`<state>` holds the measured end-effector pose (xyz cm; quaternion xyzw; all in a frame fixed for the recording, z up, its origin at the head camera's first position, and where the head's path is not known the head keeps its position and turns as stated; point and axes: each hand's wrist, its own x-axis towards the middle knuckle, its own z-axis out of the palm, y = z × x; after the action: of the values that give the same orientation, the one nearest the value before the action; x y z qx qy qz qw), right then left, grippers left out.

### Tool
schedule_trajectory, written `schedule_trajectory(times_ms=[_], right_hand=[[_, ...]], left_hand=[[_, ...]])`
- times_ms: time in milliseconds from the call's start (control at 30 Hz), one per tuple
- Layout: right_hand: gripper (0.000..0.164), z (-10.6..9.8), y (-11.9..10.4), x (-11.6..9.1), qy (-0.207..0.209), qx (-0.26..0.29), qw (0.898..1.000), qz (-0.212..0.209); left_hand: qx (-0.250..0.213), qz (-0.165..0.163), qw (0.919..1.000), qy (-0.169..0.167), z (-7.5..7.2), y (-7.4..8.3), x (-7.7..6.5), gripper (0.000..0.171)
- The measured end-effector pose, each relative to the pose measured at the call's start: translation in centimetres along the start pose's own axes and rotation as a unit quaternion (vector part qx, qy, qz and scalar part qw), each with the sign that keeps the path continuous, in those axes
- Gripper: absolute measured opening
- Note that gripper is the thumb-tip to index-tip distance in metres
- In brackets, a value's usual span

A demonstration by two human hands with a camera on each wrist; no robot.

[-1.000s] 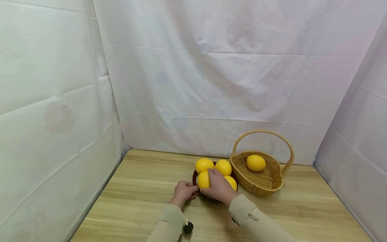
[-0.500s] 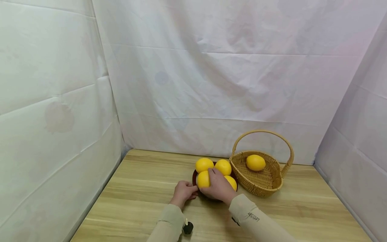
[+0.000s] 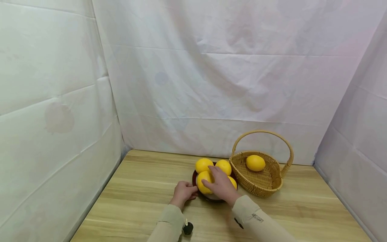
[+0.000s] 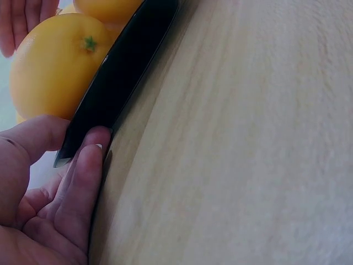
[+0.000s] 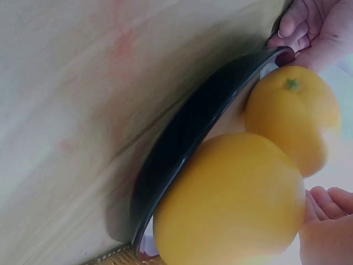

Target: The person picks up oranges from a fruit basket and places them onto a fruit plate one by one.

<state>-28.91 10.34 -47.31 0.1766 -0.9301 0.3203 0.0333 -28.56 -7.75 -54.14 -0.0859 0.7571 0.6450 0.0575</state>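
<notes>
A dark round bowl [image 4: 118,83] holds several oranges. My left hand [image 3: 183,193] pinches the bowl's near-left rim, with the thumb over the edge and the fingers curled underneath in the left wrist view. Over the bowl is my right hand [image 3: 223,186], fingers spread and thumb held apart, holding nothing. It is nearest the front-left orange [image 3: 204,182], whose green stem mark shows in the left wrist view. In the right wrist view a large orange [image 5: 231,204] leans at the bowl's rim, and the right hand [image 5: 330,226] shows at the lower right.
A wicker basket [image 3: 257,186] with a tall arched handle stands against the bowl's right side. One oval yellow fruit [image 3: 255,163] lies inside it. A small black object [image 3: 188,228] is beside the left sleeve. White cloth [image 3: 181,84] walls the wooden table at the back and sides.
My right hand has let go of the front-left orange and shifted slightly away from it, its fingers and thumb spreading. The left hand has stayed on the bowl's rim.
</notes>
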Motion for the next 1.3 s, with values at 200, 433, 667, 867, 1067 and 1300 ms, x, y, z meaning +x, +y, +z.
schedule_trajectory(times_ms=[200,433,667,867,1067,1300], right_hand=[[0.055,-0.6,0.5,-0.1,0.043,-0.019,0.998,-0.035],[0.029,-1.5,1.3,-0.4,0.098,-0.008,0.993,-0.072],[0.019,-2.2,2.2,-0.9,0.121,-0.015,0.988,-0.094],[0.019,-2.7,2.6,-1.1,0.13,-0.017,0.986,-0.105],[0.021,-3.1,2.8,-1.2,0.131,-0.02,0.986,-0.104],[0.022,-3.7,3.0,-1.3,0.127,-0.014,0.988,-0.09]], left_hand=[[0.0,-0.005,1.0,0.0,-0.1,0.2,-0.1,0.016],[-0.002,-0.002,1.0,0.001,-0.1,0.3,-0.3,0.017],[0.0,-0.004,1.0,0.0,-0.1,0.3,-0.3,0.016],[-0.002,0.002,1.0,-0.001,-0.1,0.4,-0.3,0.018],[-0.003,0.002,1.0,-0.004,-0.1,0.4,-0.2,0.017],[0.0,0.006,1.0,-0.004,-0.1,0.3,-0.1,0.018]])
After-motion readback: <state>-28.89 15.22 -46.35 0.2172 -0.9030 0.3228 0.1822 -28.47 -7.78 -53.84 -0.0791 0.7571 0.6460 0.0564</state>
